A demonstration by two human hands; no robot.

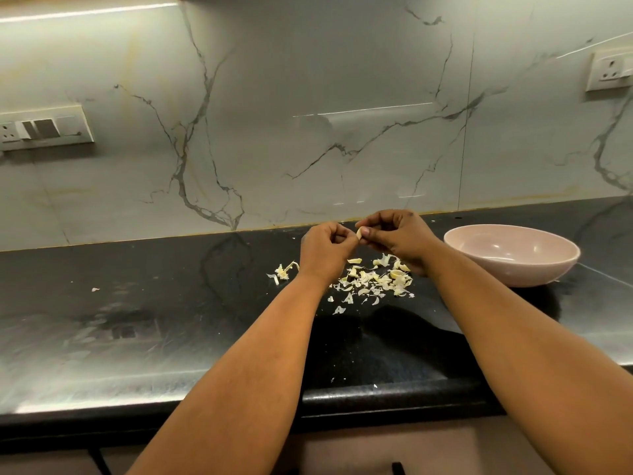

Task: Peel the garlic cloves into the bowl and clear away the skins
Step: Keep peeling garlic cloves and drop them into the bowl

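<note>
Now a garlic clove is pinched between both hands, left hand and right hand, just left of the bowl, over the skins on the desk, so peelings drop there.

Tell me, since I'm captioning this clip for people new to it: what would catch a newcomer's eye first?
Probably the two hands, left hand and right hand, meeting above the black counter and pinching a pale garlic clove between them. Below them lies a scatter of garlic skins, and to the right stands a pink bowl, showing nothing inside from this angle.
</note>
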